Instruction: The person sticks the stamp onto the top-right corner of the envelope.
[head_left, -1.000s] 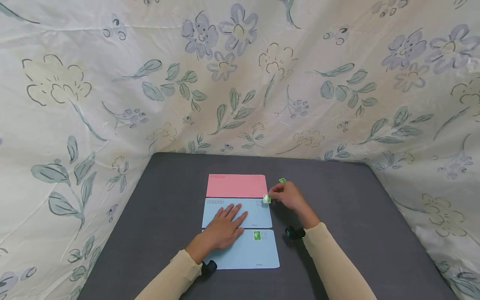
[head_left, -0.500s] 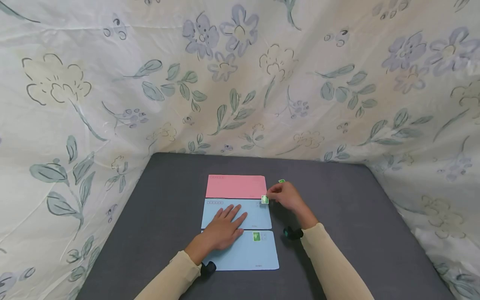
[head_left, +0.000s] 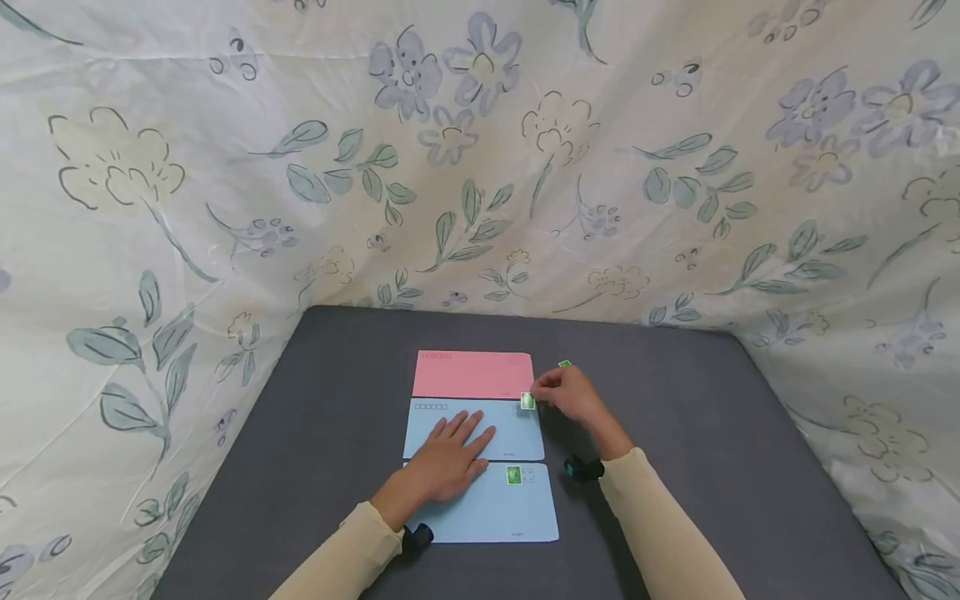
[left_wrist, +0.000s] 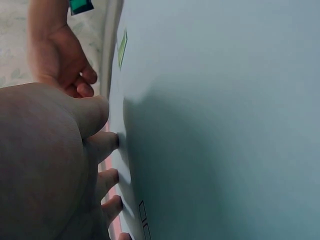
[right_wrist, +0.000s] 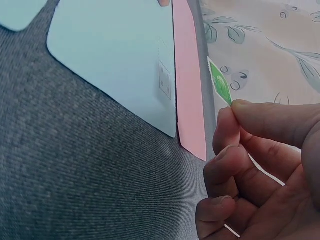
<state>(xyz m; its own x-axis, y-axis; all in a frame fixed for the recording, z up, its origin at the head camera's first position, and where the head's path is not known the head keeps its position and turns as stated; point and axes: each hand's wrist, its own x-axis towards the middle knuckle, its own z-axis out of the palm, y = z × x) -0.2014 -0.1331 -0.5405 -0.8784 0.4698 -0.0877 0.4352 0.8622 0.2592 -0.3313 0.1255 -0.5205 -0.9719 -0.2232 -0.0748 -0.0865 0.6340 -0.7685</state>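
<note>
From my right grip [head_left: 576, 395], free tabletop [head_left: 690, 400] gives me passage between 1 and 4 o'clock. At 12, a green stamp [head_left: 565, 363] lies just past my knuckles; farther out, floral cloth [head_left: 480, 183] walls me in. Around 8, my left grip [head_left: 442, 463], spread on the middle blue envelope [head_left: 513, 440], blocks low crossing, with a gap between us.

No word or number can be read. Just beyond the left grip [head_left: 442, 467], a row of small boxes [head_left: 431, 407] is printed on the middle blue envelope [head_left: 510, 433]; a fainter row [head_left: 435, 356] marks the pink envelope [head_left: 474, 375] farther off. Left of the right grip [head_left: 576, 395], that blue envelope and the nearer one [head_left: 498, 512] bear square outlines and tiny, illegible print.
</note>
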